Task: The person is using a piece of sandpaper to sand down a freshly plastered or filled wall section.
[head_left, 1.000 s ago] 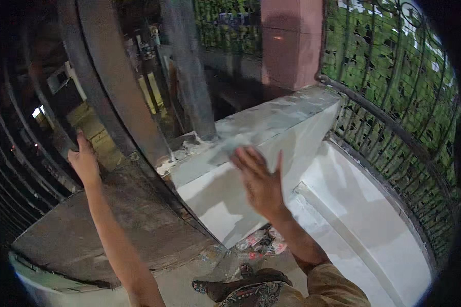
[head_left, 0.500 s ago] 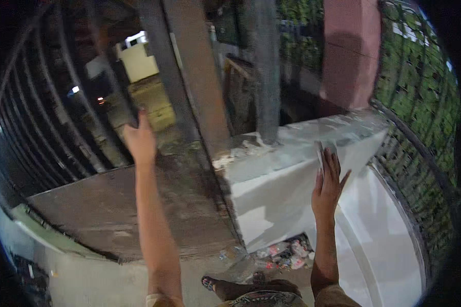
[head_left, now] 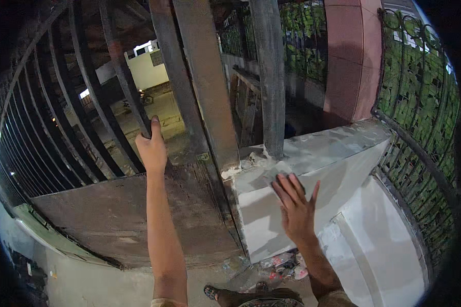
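My left hand [head_left: 152,148] is wrapped round one of the dark upright gate bars [head_left: 130,84], thumb pointing up along it. Over the front edge of the low wall's grey top, my right hand [head_left: 296,204] reaches with straight fingers and the thumb held apart. Beneath its fingertips is a thin, flat, pale grey piece [head_left: 283,168], mostly hidden, so its exact kind does not show. The wall [head_left: 322,158] is smooth white on its front face, with grey patches on top. Close to the fingertips a grey metal post [head_left: 271,87] rises from the wall.
A rusty post [head_left: 210,87] stands between gate and wall, with crumbled mortar [head_left: 233,173] at its base. Brown sheet metal [head_left: 133,220] fills the gate's lower part. A pink pillar [head_left: 347,61] and leafy metal fence [head_left: 420,87] rise at right. Litter [head_left: 287,266] lies near my feet.
My right hand has moved left along the wall top, toward the grey post, with the flat piece under its fingers. The left hand still grips the gate bar while the view has shifted.
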The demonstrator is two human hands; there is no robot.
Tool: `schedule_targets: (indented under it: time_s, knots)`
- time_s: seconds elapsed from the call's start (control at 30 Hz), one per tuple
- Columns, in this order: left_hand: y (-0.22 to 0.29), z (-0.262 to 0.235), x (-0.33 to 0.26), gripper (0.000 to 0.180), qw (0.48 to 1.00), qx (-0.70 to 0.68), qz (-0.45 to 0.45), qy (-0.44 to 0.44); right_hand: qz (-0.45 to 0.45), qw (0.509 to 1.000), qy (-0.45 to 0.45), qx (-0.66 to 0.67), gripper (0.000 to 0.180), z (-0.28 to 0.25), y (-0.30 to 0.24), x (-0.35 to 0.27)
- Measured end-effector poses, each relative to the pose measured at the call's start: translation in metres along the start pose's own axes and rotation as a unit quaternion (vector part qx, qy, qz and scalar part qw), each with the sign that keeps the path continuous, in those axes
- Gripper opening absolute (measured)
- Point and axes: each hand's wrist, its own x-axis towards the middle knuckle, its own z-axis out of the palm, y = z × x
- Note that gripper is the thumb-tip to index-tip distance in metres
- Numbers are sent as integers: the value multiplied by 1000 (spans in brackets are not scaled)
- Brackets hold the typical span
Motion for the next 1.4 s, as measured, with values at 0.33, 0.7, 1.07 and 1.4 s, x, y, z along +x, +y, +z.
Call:
schedule_targets:
  time_s: [0.33,0.7,1.07,1.4]
  knots:
    - [-11,2,4,47,999,-12,34,-20,153,978,143,-21,46,-8,145,-3]
    - [-14,-3,7,46,1000,-1,24,-11,128,979,150,-39,55,17,80,2]
    - [-24,-4,13,53,1000,19,12,-12,-13,997,13,81,63,17,-37,1]
    - [-28,-3,16,57,999,13,32,14,24,998,55,16,62,-6,57,1]
